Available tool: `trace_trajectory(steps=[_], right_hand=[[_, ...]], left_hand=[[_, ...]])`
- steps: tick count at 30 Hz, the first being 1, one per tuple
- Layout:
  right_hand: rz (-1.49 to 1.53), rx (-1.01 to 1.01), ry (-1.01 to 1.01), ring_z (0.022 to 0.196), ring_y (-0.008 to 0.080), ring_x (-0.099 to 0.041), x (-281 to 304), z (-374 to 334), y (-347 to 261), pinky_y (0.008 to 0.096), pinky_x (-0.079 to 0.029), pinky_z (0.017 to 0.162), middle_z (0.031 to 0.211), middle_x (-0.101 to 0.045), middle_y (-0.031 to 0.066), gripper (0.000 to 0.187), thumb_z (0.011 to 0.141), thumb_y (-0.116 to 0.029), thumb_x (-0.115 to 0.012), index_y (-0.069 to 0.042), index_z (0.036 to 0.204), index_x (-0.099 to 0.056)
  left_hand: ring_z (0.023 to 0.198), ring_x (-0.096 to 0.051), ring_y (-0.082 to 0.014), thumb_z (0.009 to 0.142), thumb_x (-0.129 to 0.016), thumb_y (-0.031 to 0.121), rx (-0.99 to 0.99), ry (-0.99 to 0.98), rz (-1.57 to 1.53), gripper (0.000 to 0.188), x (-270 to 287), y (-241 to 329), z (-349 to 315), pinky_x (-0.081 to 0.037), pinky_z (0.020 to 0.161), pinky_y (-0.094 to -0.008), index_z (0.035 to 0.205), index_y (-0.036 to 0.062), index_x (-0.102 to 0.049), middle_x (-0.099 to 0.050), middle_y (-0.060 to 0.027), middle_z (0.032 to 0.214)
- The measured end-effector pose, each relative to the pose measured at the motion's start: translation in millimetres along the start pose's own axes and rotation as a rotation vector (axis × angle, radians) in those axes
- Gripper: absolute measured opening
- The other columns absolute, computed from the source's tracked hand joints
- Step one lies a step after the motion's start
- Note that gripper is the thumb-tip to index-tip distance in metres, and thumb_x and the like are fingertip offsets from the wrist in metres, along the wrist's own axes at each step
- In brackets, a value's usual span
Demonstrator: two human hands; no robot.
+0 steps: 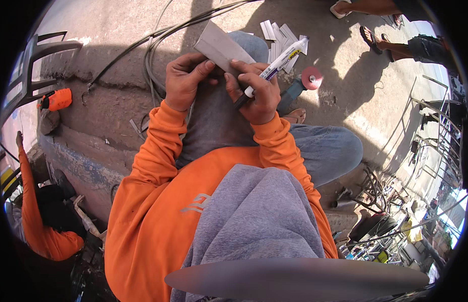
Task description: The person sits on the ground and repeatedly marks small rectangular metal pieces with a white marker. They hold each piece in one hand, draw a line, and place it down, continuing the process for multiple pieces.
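Observation:
Above my raised knee I hold a flat, grey, angular plate (221, 46); its material I cannot tell for sure. My left hand (187, 81) is closed on its lower left edge, pinching it between thumb and fingers. My right hand (258, 94) is closed around a white marker pen (288, 58) with purple and yellow print, which slants up to the right. A dark end of the pen sticks out below my fingers. The right thumb and index finger also touch the plate's right end.
Similar pale pieces (280, 36) lie piled ahead on the ground, near an angle grinder with a red disc (311, 78). Cables (152, 45) run at left. A chair frame (30, 70), an orange object (59, 99), another person's orange sleeve (30, 201), bystanders' feet (371, 40) and metal scrap (377, 194) surround me.

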State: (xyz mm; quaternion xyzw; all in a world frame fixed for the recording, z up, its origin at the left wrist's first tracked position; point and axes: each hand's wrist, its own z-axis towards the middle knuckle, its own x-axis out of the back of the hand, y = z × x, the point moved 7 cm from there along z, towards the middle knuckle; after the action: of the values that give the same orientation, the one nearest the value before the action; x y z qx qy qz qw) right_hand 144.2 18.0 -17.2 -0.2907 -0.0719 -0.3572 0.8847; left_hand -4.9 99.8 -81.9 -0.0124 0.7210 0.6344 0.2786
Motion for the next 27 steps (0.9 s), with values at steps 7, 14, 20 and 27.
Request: trace_trajectory(steps=[7, 14, 20, 27], right_hand=[[-0.023, 0.039, -0.013, 0.075, 0.0228, -0.064, 0.4, 6.1, -1.7, 0.0317, -0.051, 0.068, 0.098, -0.072, 0.0123, 0.042, 0.073, -0.003, -0.081, -0.009, 0.099, -0.049], [-0.039, 0.007, -0.064, 0.076, 0.0218, -0.064, -2.3, 10.8, -2.2, 0.0303, -0.051, 0.070, 0.097, -0.073, 0.0109, 0.038, 0.073, -0.004, -0.082, -0.009, 0.098, -0.053], [-0.008, -0.023, -0.017, 0.075, 0.0251, -0.061, -5.1, 14.9, -2.3, 0.0335, -0.051, 0.065, 0.099, -0.072, 0.0094, 0.034, 0.067, -0.001, -0.081, -0.008, 0.093, -0.059], [-0.006, -0.077, 0.030, 0.076, 0.0258, -0.062, -2.4, 9.4, -1.9, 0.0344, -0.050, 0.070, 0.096, -0.072, 0.0109, 0.034, 0.067, 0.000, -0.079, -0.007, 0.094, -0.059]], left_hand=[[0.083, -0.071, -0.0183, 0.090, -0.066, 0.006, -0.030, -0.024, -0.031, 0.020, -8.5, 8.0, 2.8, -0.058, 0.062, -0.0236, 0.108, -0.0037, -0.066, -0.071, -0.0119, 0.094], [0.082, -0.070, -0.0167, 0.090, -0.067, 0.007, 0.000, -0.005, -0.039, 0.022, -6.0, 8.8, 3.0, -0.058, 0.062, -0.0232, 0.109, -0.0042, -0.066, -0.071, -0.0114, 0.094], [0.079, -0.069, -0.0143, 0.089, -0.069, 0.010, -0.027, 0.021, 0.015, 0.024, -7.4, 13.0, 2.0, -0.058, 0.061, -0.0225, 0.108, -0.0045, -0.067, -0.071, -0.0107, 0.093], [0.080, -0.070, -0.0152, 0.089, -0.070, 0.010, 0.036, 0.138, 0.015, 0.022, -6.8, 10.6, 2.0, -0.058, 0.064, -0.0234, 0.104, -0.0052, -0.067, -0.071, -0.0111, 0.092]])
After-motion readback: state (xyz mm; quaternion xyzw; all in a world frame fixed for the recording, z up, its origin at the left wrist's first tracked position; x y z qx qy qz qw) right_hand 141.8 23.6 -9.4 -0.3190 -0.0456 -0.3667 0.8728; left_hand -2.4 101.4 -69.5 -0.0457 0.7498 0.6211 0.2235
